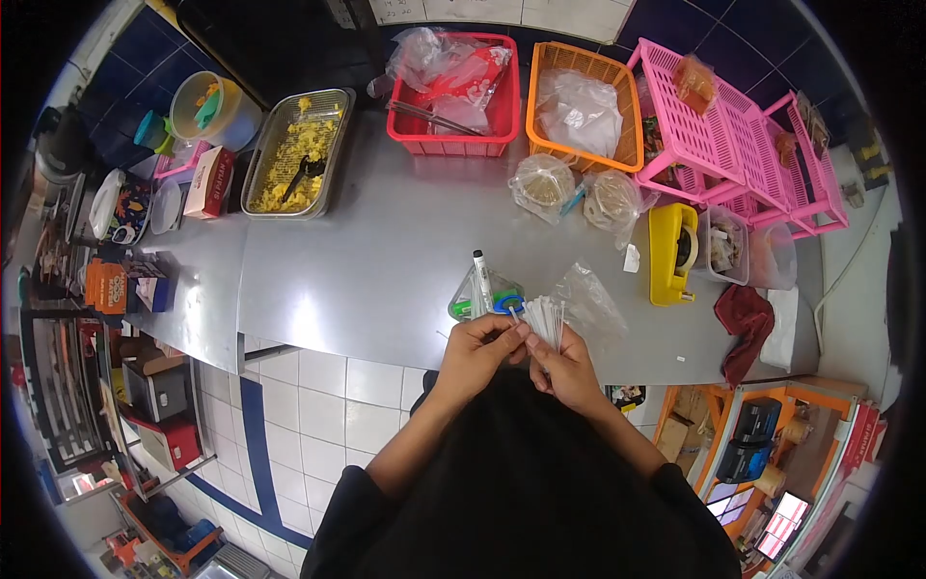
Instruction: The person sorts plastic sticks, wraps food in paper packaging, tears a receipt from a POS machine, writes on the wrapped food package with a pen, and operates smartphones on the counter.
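A bundle of thin white sticks, perhaps plastic straws (pixel 546 318), is gripped in my right hand (pixel 567 372), their tips fanning upward. My left hand (pixel 479 355) pinches a single white stick (pixel 514 314) beside the bundle, its fingertips close to those of the right. Just beyond both hands lies a small tray (pixel 461 293), with a black-and-white marker (pixel 480 270) and green and blue items in it, partly hidden by the fingers. To the right of the bundle rests a clear plastic bag (pixel 590 301) on the metal table (pixel 376 256).
A steel pan (pixel 335 159) of yellow food stands at the left. Behind are a red basket (pixel 453 145), an orange basket (pixel 632 116) and two bagged bundles (pixel 542 188). A yellow tape dispenser (pixel 666 256), pink rack (pixel 709 145) and dark red cloth (pixel 745 328) sit at the right.
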A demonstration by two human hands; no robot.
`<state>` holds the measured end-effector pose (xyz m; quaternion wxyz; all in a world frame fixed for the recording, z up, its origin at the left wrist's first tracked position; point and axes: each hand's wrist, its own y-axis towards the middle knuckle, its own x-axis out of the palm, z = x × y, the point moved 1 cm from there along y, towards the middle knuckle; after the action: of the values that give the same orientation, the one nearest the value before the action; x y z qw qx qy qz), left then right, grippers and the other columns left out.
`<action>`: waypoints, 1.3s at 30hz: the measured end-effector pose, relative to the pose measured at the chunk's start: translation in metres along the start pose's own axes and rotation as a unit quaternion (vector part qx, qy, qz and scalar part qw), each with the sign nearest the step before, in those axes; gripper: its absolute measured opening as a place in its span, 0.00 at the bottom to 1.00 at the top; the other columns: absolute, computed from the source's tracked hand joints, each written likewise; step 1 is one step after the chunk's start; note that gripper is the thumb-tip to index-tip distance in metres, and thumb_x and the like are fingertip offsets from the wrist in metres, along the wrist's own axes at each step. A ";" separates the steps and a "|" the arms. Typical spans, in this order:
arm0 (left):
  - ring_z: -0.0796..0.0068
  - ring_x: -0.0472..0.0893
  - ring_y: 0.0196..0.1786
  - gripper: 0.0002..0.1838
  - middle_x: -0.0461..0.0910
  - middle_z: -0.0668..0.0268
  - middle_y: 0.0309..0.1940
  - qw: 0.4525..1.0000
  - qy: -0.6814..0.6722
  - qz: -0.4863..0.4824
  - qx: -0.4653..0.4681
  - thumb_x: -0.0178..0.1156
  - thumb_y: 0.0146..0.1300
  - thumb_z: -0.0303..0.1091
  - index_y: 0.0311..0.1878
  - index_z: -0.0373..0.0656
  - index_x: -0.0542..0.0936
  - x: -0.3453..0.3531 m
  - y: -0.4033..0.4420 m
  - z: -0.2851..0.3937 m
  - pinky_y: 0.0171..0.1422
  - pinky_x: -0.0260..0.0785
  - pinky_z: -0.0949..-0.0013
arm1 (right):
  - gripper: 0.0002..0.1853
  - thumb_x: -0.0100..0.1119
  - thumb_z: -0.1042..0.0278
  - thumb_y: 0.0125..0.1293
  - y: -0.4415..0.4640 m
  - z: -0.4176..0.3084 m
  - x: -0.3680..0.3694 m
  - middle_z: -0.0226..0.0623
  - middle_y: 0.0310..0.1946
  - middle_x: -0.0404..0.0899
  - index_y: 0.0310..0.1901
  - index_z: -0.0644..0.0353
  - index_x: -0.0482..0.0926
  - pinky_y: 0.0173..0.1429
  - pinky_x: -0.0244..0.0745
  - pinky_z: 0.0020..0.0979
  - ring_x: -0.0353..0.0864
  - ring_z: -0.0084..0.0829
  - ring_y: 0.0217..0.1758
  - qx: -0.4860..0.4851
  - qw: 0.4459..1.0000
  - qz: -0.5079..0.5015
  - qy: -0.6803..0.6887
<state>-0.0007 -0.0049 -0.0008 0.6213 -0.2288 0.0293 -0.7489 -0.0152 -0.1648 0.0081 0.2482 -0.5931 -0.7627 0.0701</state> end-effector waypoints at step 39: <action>0.86 0.74 0.31 0.09 0.79 0.72 0.25 1.000 -0.005 0.010 -0.015 0.63 0.69 0.32 0.34 0.36 0.84 0.001 0.002 -0.005 0.37 0.67 0.79 | 0.15 0.54 0.61 0.76 0.001 0.004 -0.005 0.40 0.31 0.81 0.52 0.65 0.75 0.16 0.62 0.18 0.68 0.16 0.14 0.004 1.000 0.022 0.023</action>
<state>-0.0009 -0.0079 -0.0056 0.6256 -0.2411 0.0395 -0.7409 -0.0156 -0.1684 0.0027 0.2662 -0.6100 -0.7436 0.0650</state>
